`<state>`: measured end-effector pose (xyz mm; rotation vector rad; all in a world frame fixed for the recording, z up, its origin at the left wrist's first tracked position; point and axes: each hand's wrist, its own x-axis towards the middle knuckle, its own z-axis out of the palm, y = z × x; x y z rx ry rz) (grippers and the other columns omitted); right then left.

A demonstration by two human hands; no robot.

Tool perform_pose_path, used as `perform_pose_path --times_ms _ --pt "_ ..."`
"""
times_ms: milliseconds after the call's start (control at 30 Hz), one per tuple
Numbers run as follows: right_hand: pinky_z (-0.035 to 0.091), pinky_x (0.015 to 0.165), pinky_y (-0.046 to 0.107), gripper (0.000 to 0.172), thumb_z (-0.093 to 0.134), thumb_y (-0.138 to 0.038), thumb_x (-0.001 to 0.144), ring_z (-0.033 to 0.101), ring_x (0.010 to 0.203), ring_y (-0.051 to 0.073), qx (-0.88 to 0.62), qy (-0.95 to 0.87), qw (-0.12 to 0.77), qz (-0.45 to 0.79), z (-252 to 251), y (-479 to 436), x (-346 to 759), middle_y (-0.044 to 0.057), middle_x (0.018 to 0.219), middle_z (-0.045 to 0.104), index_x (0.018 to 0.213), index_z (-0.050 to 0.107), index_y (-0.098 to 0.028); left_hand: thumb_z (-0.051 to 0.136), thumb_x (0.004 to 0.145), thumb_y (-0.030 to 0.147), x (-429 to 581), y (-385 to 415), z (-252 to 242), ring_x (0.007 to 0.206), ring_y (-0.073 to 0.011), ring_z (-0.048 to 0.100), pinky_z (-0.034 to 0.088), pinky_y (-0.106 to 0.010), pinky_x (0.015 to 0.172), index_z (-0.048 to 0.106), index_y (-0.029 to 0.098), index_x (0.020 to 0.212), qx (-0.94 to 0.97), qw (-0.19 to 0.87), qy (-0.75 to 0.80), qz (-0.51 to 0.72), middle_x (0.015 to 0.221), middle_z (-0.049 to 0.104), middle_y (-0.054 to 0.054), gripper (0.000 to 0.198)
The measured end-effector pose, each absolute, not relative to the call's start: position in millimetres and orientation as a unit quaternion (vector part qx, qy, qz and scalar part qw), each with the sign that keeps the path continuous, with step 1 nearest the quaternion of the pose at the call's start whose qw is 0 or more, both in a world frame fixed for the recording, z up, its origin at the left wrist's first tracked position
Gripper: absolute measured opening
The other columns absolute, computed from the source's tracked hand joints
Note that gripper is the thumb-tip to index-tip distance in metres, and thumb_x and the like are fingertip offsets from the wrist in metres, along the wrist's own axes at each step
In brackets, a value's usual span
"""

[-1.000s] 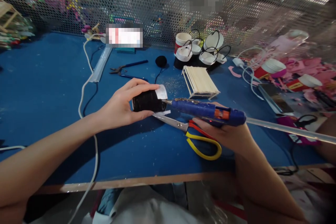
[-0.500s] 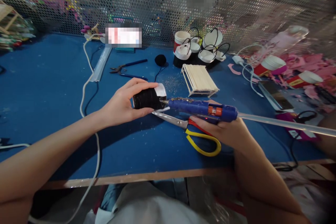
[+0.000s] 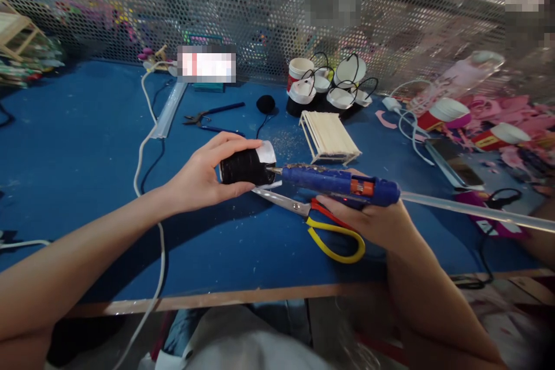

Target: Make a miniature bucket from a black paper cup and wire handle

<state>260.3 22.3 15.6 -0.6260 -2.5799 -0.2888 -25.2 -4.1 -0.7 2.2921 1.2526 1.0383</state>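
My left hand (image 3: 212,170) is closed around a small paper cup (image 3: 243,166) wrapped in black cord, tipped on its side, with a white patch showing at its right end. In my right hand (image 3: 377,217) is a blue hot glue gun (image 3: 321,178), a clear glue stick (image 3: 468,211) running out of its back. The gun's metal nozzle meets the cup's black side, or lies just in front of it. Beneath the gun rest scissors (image 3: 333,238) with red and yellow handles, blades pointing left. A ball of black cord (image 3: 266,104) lies beyond the cup.
Blue-handled pliers (image 3: 212,118) lie behind my left hand. Farther back stand several black-and-white cups (image 3: 340,98) with cord handles, near a small wooden stick table (image 3: 329,136). A white cable (image 3: 139,162) crosses the left side. A phone (image 3: 455,165) and pink scraps (image 3: 515,107) lie right.
The glue gun has shifted slightly right and down, its nozzle still at the cup. The left hand keeps its hold, and the whole view has tilted a little.
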Motion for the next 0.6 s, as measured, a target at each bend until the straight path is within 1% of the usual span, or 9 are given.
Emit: perform_pose_path --times_ms 67,100,233,333,400,500,533,600 --pt "0.048 0.052 0.026 0.026 0.046 -0.015 0.085 0.063 0.063 0.016 -0.192 -0.948 0.232 -0.105 18 23 259 0.004 0.071 0.068 0.077 0.069 -0.025 0.067 0.071 0.033 -25 -4 0 0.110 -0.0218 0.050 0.040 -0.037 0.096 0.051 0.020 0.122 0.804 0.161 0.442 0.363 0.117 0.053 -0.009 0.055" --pt "0.049 0.052 0.026 0.025 0.046 -0.017 0.086 0.062 0.060 0.015 -0.196 -0.950 0.231 -0.080 18 23 259 0.003 0.071 0.067 0.076 0.068 -0.025 0.067 0.071 0.033 -26 -4 0 0.110 -0.0218 0.050 0.040 -0.037 0.096 0.050 0.021 0.122 0.803 0.159 0.445 0.363 0.117 0.053 -0.009 0.055" --pt "0.050 0.050 0.026 0.020 0.049 -0.029 0.086 0.060 0.054 0.015 -0.254 -0.939 0.230 0.013 18 20 258 0.001 0.067 0.066 0.078 0.067 -0.024 0.067 0.071 0.033 -26 -5 1 0.110 -0.0217 0.050 0.040 -0.038 0.097 0.050 0.021 0.122 0.799 0.147 0.451 0.369 0.119 0.053 -0.009 0.055" --pt "0.051 0.049 0.026 0.024 0.048 -0.032 0.087 0.059 0.052 0.014 -0.291 -0.928 0.228 0.049 16 19 260 0.002 0.064 0.066 0.078 0.067 -0.022 0.067 0.071 0.033 -26 -5 2 0.110 -0.0216 0.050 0.039 -0.038 0.097 0.050 0.020 0.122 0.804 0.139 0.435 0.381 0.119 0.053 -0.009 0.055" --pt "0.053 0.053 0.026 0.022 0.048 -0.028 0.087 0.062 0.056 0.014 -0.253 -0.943 0.214 0.013 14 21 264 0.002 0.070 0.068 0.080 0.068 -0.021 0.067 0.071 0.033 -26 -5 2 0.110 -0.0215 0.050 0.039 -0.039 0.098 0.050 0.020 0.122 0.805 0.134 0.426 0.391 0.119 0.053 -0.009 0.055" --pt "0.056 0.065 0.030 0.018 0.052 -0.019 0.085 0.066 0.072 0.017 -0.167 -0.963 0.200 -0.068 9 26 272 0.003 0.084 0.070 0.087 0.069 -0.024 0.067 0.071 0.032 -26 -5 2 0.111 -0.0218 0.049 0.039 -0.039 0.098 0.049 0.020 0.122 0.807 0.128 0.417 0.399 0.119 0.052 -0.010 0.055" --pt "0.056 0.067 0.032 0.019 0.053 -0.018 0.084 0.067 0.077 0.019 -0.148 -0.964 0.204 -0.086 7 27 274 0.004 0.086 0.070 0.088 0.070 -0.025 0.067 0.071 0.032 -26 -5 2 0.111 -0.0220 0.049 0.039 -0.039 0.098 0.049 0.020 0.122 0.808 0.127 0.414 0.400 0.119 0.052 -0.010 0.055" --pt "0.056 0.070 0.033 0.018 0.054 -0.020 0.084 0.067 0.080 0.019 -0.171 -0.957 0.218 -0.084 4 26 278 0.003 0.083 0.070 0.089 0.070 -0.026 0.068 0.071 0.032 -26 -5 3 0.111 -0.0224 0.049 0.040 -0.040 0.097 0.049 0.020 0.123 0.810 0.127 0.408 0.401 0.120 0.052 -0.010 0.056"
